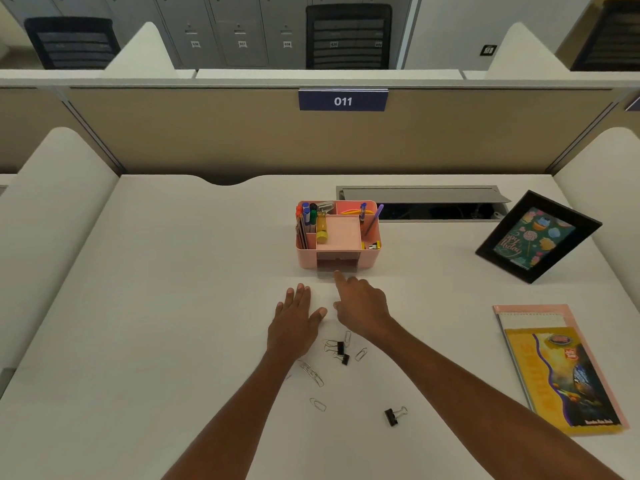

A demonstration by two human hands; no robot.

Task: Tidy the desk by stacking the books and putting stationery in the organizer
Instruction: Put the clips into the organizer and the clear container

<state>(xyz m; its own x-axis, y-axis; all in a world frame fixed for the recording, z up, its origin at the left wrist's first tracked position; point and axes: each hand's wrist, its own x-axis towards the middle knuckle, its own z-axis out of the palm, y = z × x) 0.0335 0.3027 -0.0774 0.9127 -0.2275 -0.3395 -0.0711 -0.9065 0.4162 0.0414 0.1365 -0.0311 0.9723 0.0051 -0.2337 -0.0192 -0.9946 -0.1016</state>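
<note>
A pink organizer (372, 255) stands mid-desk, with pens, markers, a yellow glue stick and clips in its compartments. Its small clear drawer (328, 270) at the front is pulled out a little. My right hand (360, 304) points with the index fingertip touching that drawer, the other fingers curled. My left hand (297, 318) lies flat on the desk beside it, fingers apart, holding nothing. Near my wrists lie loose paper clips (313, 374) and black binder clips (341, 351), with one more binder clip (393, 416) closer to me. Stacked books (561, 370) lie at the right.
A black picture frame (538, 237) leans at the back right. A grey cable hatch (420, 195) sits open behind the organizer. Tan partition walls with a "011" sign (343, 100) and white side dividers enclose the white desk (173, 306).
</note>
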